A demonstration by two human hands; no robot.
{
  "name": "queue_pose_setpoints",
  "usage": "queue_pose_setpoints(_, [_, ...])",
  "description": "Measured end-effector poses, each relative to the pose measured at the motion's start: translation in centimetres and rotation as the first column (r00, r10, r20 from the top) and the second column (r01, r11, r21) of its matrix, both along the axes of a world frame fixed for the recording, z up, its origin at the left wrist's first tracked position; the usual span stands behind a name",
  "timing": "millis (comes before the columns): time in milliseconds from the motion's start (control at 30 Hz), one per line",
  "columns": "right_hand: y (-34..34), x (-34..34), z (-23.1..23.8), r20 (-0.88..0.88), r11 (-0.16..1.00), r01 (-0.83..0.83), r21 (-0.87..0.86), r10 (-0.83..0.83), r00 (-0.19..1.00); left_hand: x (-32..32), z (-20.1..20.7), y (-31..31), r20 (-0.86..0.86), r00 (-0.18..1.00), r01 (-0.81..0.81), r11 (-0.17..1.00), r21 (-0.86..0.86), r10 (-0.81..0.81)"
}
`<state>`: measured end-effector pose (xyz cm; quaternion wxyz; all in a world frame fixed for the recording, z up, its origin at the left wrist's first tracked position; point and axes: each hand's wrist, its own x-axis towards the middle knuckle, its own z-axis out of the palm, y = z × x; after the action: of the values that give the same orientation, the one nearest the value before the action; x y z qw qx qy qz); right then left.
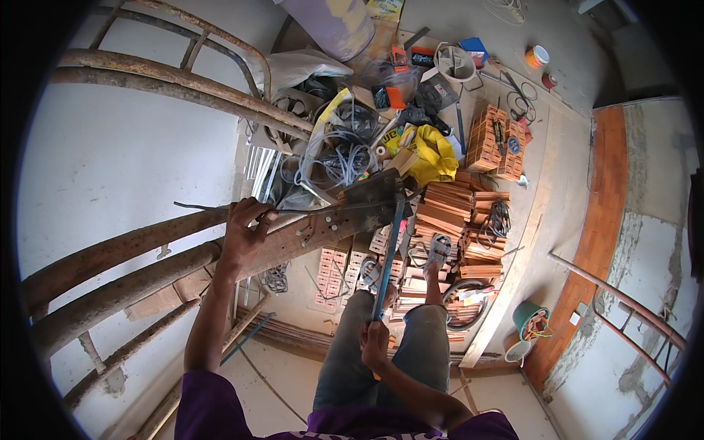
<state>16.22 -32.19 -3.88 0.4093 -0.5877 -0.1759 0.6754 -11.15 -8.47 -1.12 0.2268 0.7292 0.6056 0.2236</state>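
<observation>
A thin dark steel rod [297,212] lies along a wooden board [282,244] studded with several metal pins. My left hand [245,224] is closed on the rod near its left part, and the rod's end sticks out past my fingers over the scaffold pipes. My right hand [375,343] grips the lower end of a long blue metal bar [390,253]. The bar's far end meets a dark metal plate [372,211] at the board's right end, close to the rod; how they engage there is too small to tell.
Rusty scaffold pipes [125,286] run along the left. Below the board are stacked red bricks [440,209], perforated blocks [331,279] and my sandalled feet. Beyond lie a yellow bag [433,158], a white bucket [455,62] and clutter. A green bucket [526,317] stands at right.
</observation>
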Motion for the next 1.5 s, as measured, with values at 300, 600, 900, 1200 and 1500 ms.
queue_pose_setpoints(300, [3.1,15.7,-0.4,0.527,0.866,-0.471,0.168,0.325,0.785,0.0,1.5,0.2,-0.057,0.998,0.005,1.0,0.004,-0.005])
queue_pose_setpoints(600, [7.5,20.6,3.4,0.316,0.834,-0.552,-0.002,0.524,0.791,0.1,2.9,-0.3,-0.089,0.996,-0.027,0.999,0.03,0.029])
queue_pose_setpoints(900, [7.5,20.4,3.0,0.291,0.813,-0.582,-0.038,0.566,0.772,-1.6,1.6,-0.2,-0.035,0.999,-0.021,1.0,-0.005,0.02])
queue_pose_setpoints(1200, [8.0,19.8,1.1,0.277,0.802,-0.595,0.057,0.559,0.781,-3.0,3.2,-0.3,-0.121,0.993,-0.002,1.0,-0.009,0.001])
queue_pose_setpoints(1500, [9.8,21.3,2.6,0.193,0.821,-0.571,-0.021,0.563,0.803,-2.7,1.9,-0.4,-0.079,0.997,0.01,0.999,0.032,-0.008])
